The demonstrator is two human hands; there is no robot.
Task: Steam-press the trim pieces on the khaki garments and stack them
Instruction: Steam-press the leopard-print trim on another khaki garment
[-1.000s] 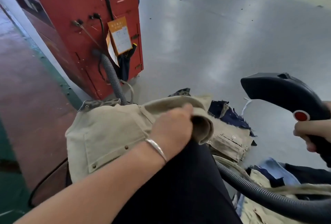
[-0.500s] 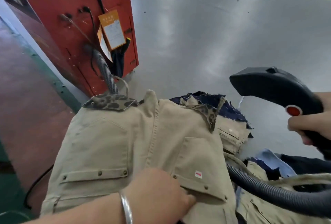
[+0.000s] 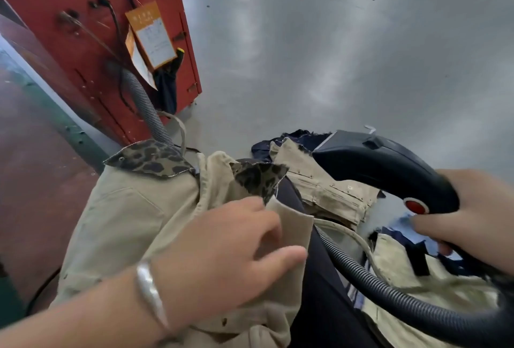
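Note:
A khaki garment (image 3: 122, 222) lies spread over my lap, with a leopard-print trim piece (image 3: 150, 160) at its far left edge and another leopard-print flap (image 3: 258, 178) near the middle. My left hand (image 3: 222, 253), a silver bangle on the wrist, pinches a fold of the khaki cloth just below that flap. My right hand (image 3: 472, 208) grips the handle of a black steam iron (image 3: 383, 164) with a red button, held above a second khaki piece (image 3: 325, 192). The iron's grey ribbed hose (image 3: 389, 295) curves across the lower right.
A red machine cabinet (image 3: 91, 42) with an orange tag stands at the upper left, another ribbed hose (image 3: 144, 106) running from it. More khaki and navy garments (image 3: 411, 270) are heaped at the lower right. Grey floor (image 3: 347, 55) stretches beyond.
My left hand has moved up from the pocket area and gathered the khaki cloth by the leopard flap. The iron has come lower and closer over the second khaki piece.

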